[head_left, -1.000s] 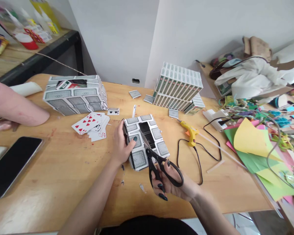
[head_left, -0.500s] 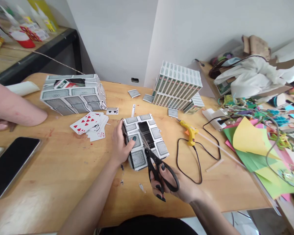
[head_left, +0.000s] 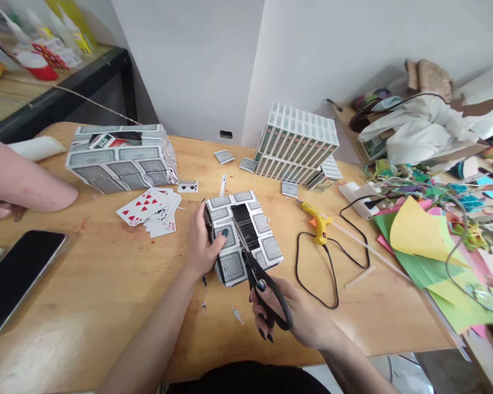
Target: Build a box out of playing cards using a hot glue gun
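A box covered with grey-backed playing cards [head_left: 232, 266] lies on the table, with a dark rectangular opening in its top. My left hand [head_left: 204, 241] grips the box's left side, thumb on top. Black-handled scissors [head_left: 277, 295] are in my right hand [head_left: 290, 309], their blades reaching over the edge of the opening. Whether the blade tips are inside it is hard to tell. Loose cards [head_left: 145, 207] lie fanned out to the left, face up. Behind them stands a larger card-covered box [head_left: 123, 164] with items in its open top.
A yellow glue gun [head_left: 321, 224] with a looping black cable lies right of the box. Stacked card packs [head_left: 298, 137] stand behind. Coloured paper [head_left: 423, 235] covers the right side. A phone [head_left: 20, 279] and a pink cylinder [head_left: 24, 175] are at left.
The scissor handles have come closer together in my right hand, narrowing the blades. My left hand and the box have barely moved.
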Motion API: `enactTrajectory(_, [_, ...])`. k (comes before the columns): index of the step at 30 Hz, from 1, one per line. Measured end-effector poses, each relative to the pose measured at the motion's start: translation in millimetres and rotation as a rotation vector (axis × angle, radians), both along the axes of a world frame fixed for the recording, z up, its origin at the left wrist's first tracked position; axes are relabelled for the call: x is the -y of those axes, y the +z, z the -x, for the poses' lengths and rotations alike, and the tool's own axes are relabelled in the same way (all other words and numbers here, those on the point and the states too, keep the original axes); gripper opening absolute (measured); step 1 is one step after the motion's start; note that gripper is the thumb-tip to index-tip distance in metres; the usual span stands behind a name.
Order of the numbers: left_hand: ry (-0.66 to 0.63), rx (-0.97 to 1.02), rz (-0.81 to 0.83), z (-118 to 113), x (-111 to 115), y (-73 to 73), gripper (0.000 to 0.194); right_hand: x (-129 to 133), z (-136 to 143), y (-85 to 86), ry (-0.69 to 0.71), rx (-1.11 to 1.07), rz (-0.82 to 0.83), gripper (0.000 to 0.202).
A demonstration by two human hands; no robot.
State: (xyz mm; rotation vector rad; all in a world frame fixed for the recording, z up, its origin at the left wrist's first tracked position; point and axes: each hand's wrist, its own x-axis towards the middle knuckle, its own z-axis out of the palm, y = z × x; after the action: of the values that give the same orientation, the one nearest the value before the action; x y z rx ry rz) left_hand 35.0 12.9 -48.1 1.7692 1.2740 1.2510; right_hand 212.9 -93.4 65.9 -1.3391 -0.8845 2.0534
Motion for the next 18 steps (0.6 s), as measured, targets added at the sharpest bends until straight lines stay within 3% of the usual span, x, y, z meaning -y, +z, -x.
enactTrajectory(10, [0.009, -0.018, -0.002, 0.6, -0.8, -1.9, 0.077, 3.3, 5.0, -6.5, -0.04, 0.043, 0.006, 0.056])
enactTrajectory(18, [-0.027, -0.004, 0.001, 1.9, -2.0, -2.3, 0.075, 6.6, 8.1, -13.6, -0.033, -0.129, -0.036, 0.057])
